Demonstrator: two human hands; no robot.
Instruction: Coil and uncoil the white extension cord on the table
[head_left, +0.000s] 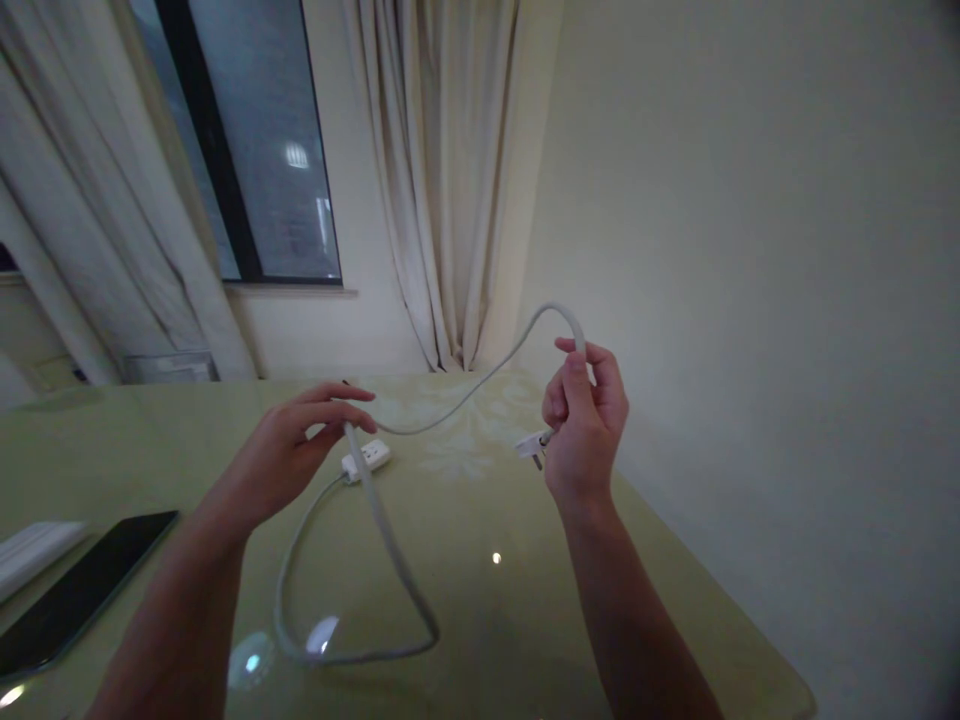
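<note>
A white power cord (397,550) runs between both hands and loops down onto the table. My left hand (304,440) pinches the cord between thumb and fingers, with the other fingers stretched out above. Closed around the cord near its plug end is my right hand (589,420), raised at the right. The white plug (532,446) sticks out to the left of that hand, its prongs pointing down. Just beyond my left hand, a small white socket block (367,460) lies on the table, joined to the cord's looped end.
The glossy pale green table (465,610) reflects lights. At the left lie a dark flat device (86,590) and a white object (37,550). A wall (750,300) borders the table's right side. Curtains (450,180) and a window (262,140) stand behind.
</note>
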